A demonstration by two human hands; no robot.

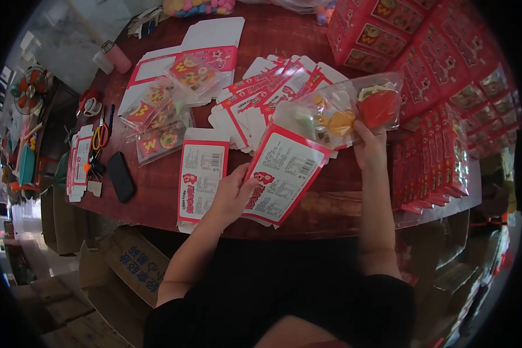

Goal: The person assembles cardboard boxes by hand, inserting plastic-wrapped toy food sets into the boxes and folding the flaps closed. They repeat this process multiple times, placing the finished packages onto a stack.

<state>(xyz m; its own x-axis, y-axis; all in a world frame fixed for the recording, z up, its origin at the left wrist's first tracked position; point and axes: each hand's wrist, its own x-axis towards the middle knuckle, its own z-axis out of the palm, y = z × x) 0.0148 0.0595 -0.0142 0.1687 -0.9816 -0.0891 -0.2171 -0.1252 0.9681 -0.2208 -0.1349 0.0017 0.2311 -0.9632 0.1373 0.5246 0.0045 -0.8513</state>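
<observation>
My left hand (235, 196) is closed on the lower left edge of a red and white box (285, 168), tilted, its printed back facing up. My right hand (366, 142) pinches a clear plastic bag (345, 113) with yellow and red toy pieces inside. The bag's left end lies at the box's upper end; whether it is inside the box cannot be made out. Left of the held box, another box (202, 174) lies flat on the table. Behind them, flat boxes (267, 95) are fanned out, and several filled clear bags (162, 119) lie to the left.
Filled red boxes (429, 162) stand in a row at the right, with tall red stacks (412, 46) behind. A black phone (121, 177), yellow-handled scissors (100, 137) and a pink bottle (116, 57) are on the table's left side. An open cardboard carton (122, 261) sits below the front edge.
</observation>
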